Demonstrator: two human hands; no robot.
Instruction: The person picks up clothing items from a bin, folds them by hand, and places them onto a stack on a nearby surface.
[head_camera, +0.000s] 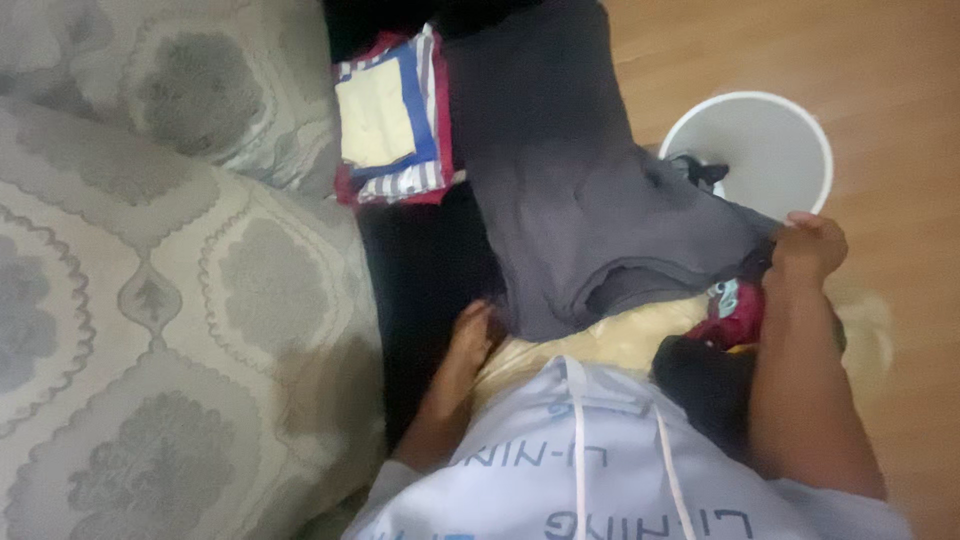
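**Dark grey garment held over a patterned sofa edge**

A folded cloth (392, 118) lay at the top centre, beside the garment: a pale cream rectangle bordered in blue, then red, with grey-and-white stripes along its right and lower edges. It rested on a black surface (425, 270) next to the sofa cushions.

The dark grey garment (580, 190) ran from the top of the view down to the person's lap, its lower hem folded under. The right hand (808, 248) gripped the garment's right edge, fingers curled shut on the cloth. The left hand (468, 350) lay at the garment's lower left corner, fingers extended and close together, tips at or under the hem; whether it pinched the cloth could not be told.

Below the garment sat a pale yellow fabric (620, 340) and a small red item (735, 318) with a pale blue patch, just beside the right wrist.

The sofa (150, 300) filled the left side, grey-beige with ornate medallion motifs. The floor (890, 80) was light wood-toned. On it stood a round white bin (815, 130), rim up, touching the garment's right side in the view.
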